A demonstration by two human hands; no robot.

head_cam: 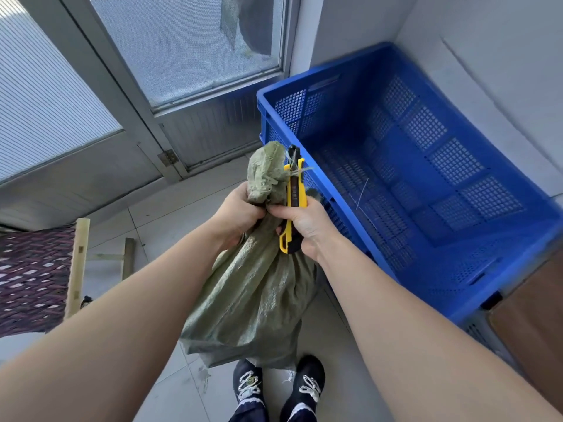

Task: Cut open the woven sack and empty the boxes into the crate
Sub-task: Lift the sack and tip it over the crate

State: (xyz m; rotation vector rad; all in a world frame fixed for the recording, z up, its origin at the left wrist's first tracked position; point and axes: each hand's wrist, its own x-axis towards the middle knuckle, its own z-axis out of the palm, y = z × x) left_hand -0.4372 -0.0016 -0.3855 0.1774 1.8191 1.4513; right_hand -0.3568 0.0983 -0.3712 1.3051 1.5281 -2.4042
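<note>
At frame centre, beside the crate (441, 132), the sack (253, 287) is gripped at its neck by the left hand (237, 213); the knife (295, 193) is clenched in the right hand (307, 226). The weave is judged soft and limp; the bunched neck is the recommended hold.

Worn items, lower centre of frame: a pair of dark, near-black low shoes with rounded toes, left shoe (248, 382) and right shoe (309, 380). Each carries pale silvery-white laces (247, 381) knotted loosely over the instep. At the bottom edge, dark navy fabric trouser legs (250, 415) meet the shoes, with a whitish band at the ankle; detail too small to resolve. The left forearm (128, 303) and right forearm (393, 315) are bare from the lower corners up to the wrists. Left hand (240, 214) and right hand (304, 226), mid-frame, are bare.
</note>
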